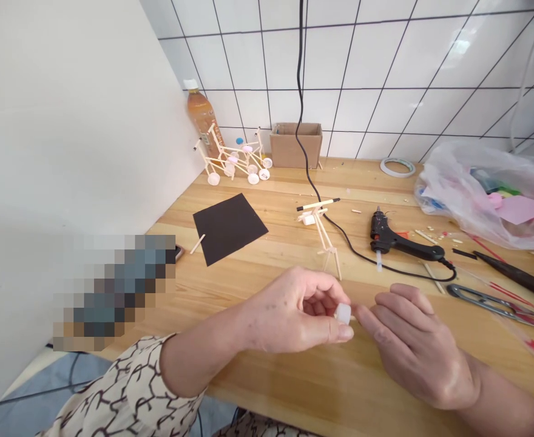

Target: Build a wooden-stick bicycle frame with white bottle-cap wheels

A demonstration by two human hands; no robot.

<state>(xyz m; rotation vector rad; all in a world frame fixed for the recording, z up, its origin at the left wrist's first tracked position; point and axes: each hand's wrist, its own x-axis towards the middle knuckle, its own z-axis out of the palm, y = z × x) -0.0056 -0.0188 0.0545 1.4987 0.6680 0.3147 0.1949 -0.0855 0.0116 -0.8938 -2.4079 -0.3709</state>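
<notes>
My left hand (289, 318) pinches a small white roll (343, 314) between thumb and fingers, above the table's near side. Just right of it, my right hand (415, 346) is closed with its fingers curled. Its fingertips come close to the roll, and whatever they hold, if anything, is hidden. Beyond my hands a small frame of thin wooden sticks (324, 233) stands on the table. It has a crossbar with black ends and a white roll near its top.
A black glue gun (406, 243) with its cord, snips (490, 303) and a plastic bag (490, 200) lie on the right. A black sheet (230, 227) is at left. Behind stand stick-built tricycles (235, 161), a drink bottle (201, 115), a cardboard box (297, 149) and a tape roll (397, 167).
</notes>
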